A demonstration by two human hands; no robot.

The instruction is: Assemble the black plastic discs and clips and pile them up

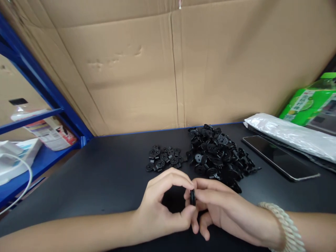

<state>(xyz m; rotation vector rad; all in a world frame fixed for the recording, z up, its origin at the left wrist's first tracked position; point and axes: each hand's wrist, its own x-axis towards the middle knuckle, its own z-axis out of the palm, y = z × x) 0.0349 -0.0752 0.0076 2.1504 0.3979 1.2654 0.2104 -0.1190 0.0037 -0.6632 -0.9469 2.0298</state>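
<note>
Left grip [160, 206] and right grip [228, 210] pinch 1 black disc [193, 197] near 2 piles of black parts [219, 154].

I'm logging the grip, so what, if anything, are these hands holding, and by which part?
A small black piece: the left hand pinches its opposite edges between thumb and finger; the right hand is alongside, its contact unclear.

The small, round, black plastic disc [192, 197] shows edge-on, its faces out of sight between the bare left hand [165, 206] and bare right hand [225, 210]; whether it is 1 piece or 2 is too small to tell. The pale braided bracelet [285, 225] meets the bottom edge, the green-labelled plastic bottle [299, 105] the right. Overlap hides the big black plastic heap's [216, 150] lower pieces.
</note>
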